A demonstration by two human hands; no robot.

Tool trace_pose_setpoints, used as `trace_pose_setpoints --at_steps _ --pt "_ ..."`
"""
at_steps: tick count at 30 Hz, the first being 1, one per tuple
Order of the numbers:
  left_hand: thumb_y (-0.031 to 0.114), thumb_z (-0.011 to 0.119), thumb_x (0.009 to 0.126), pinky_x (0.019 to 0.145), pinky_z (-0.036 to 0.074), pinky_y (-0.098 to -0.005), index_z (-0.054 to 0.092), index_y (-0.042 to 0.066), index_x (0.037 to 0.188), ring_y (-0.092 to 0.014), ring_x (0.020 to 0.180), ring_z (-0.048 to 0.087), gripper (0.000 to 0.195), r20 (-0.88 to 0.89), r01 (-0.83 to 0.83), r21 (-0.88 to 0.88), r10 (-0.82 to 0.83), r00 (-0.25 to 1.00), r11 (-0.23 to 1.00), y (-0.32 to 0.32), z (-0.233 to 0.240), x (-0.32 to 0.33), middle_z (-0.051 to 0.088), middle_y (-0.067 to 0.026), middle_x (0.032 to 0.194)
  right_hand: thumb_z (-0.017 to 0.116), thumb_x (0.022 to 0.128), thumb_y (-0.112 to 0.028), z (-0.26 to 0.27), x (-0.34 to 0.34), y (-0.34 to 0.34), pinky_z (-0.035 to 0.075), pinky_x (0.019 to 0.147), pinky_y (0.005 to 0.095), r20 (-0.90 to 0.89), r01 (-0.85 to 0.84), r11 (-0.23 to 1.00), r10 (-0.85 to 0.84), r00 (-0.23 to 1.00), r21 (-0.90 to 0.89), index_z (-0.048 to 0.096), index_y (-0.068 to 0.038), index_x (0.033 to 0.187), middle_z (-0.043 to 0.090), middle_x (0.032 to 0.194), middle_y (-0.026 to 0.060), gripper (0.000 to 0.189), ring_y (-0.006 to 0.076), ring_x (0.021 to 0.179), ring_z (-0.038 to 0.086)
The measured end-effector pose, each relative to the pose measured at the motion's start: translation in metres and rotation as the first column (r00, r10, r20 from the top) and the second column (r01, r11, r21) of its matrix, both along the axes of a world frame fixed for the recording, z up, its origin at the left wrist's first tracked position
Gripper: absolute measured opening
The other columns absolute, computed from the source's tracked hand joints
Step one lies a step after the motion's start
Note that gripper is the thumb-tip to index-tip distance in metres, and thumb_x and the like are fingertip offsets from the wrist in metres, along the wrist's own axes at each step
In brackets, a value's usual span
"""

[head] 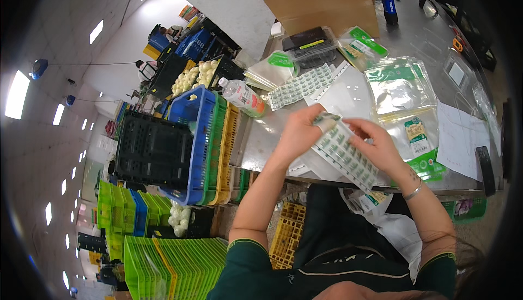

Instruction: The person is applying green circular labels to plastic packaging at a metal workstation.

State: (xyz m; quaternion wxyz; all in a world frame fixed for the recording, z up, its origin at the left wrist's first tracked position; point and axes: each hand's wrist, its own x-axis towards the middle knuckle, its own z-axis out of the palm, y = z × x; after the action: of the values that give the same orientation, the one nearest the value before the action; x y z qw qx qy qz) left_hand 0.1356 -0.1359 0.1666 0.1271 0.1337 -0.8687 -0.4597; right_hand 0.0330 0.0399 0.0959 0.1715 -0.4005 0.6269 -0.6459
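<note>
My left hand (301, 131) grips the upper left corner of a sheet of small green-and-white stickers (345, 155), held over the front edge of the steel table (255, 144). At the sheet's upper right edge is my right hand (374, 142), fingers bent and touching it; whether a single sticker is between them cannot be told. A second sticker sheet (302, 85) lies flat beyond my hands. To the right rest stacked clear plastic bags with green print (400, 83), and a bag bearing a label (416, 130).
A drink bottle (245, 97) stands at the table's left edge, beside stacked plastic crates (200, 148). Farther back are a cardboard box (327, 10), a Pepsi bottle (388, 5) and a clear container (314, 54). Written paper (461, 140) lies on the right.
</note>
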Motion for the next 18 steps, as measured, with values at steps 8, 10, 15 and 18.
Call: trace_pose_setpoints --at_steps 8,10,15,18 --pt "0.019 0.07 0.083 0.058 0.046 -0.0375 0.061 -0.001 0.081 -0.032 0.061 0.058 0.022 0.057 0.006 -0.257 0.009 0.998 0.966 0.051 -0.002 -0.001 0.06 -0.0192 0.069 0.068 0.082 -0.006 0.033 -0.006 0.019 0.043 0.057 0.0239 -0.131 0.068 0.995 -0.076 0.988 -0.067 0.065 -0.005 0.091 0.06 0.081 0.0023 0.01 0.0106 0.068 0.056" --pt "0.019 0.071 0.084 0.058 0.046 -0.036 0.061 -0.001 0.081 -0.026 0.061 0.056 0.023 0.087 0.014 -0.267 0.01 0.996 0.964 0.052 -0.004 -0.005 0.06 -0.0167 0.069 0.068 0.081 -0.005 0.032 -0.007 0.02 0.044 0.057 0.0241 -0.107 0.102 0.991 -0.111 0.988 -0.086 0.064 -0.005 0.089 0.06 0.08 0.0026 0.009 0.0112 0.067 0.057" --pt "0.021 0.071 0.086 0.06 0.045 -0.0327 0.062 -0.002 0.086 -0.016 0.063 0.054 0.024 0.168 0.025 -0.296 0.027 0.985 0.955 0.051 -0.003 -0.011 0.06 -0.0125 0.069 0.069 0.079 -0.004 0.029 -0.014 0.019 0.045 0.058 0.0248 -0.173 0.146 0.987 -0.155 0.973 -0.068 0.064 -0.004 0.086 0.06 0.081 0.0024 0.009 0.0119 0.069 0.057" --pt "0.027 0.071 0.086 0.057 0.046 -0.039 0.06 0.002 0.085 -0.034 0.061 0.059 0.027 0.032 0.03 -0.248 -0.023 0.999 0.968 0.046 -0.009 -0.01 0.06 -0.0194 0.069 0.069 0.079 -0.004 0.022 -0.018 0.011 0.045 0.06 0.0248 -0.13 0.183 0.979 -0.193 0.972 -0.09 0.063 -0.003 0.086 0.059 0.08 0.0028 0.009 0.0118 0.069 0.057"
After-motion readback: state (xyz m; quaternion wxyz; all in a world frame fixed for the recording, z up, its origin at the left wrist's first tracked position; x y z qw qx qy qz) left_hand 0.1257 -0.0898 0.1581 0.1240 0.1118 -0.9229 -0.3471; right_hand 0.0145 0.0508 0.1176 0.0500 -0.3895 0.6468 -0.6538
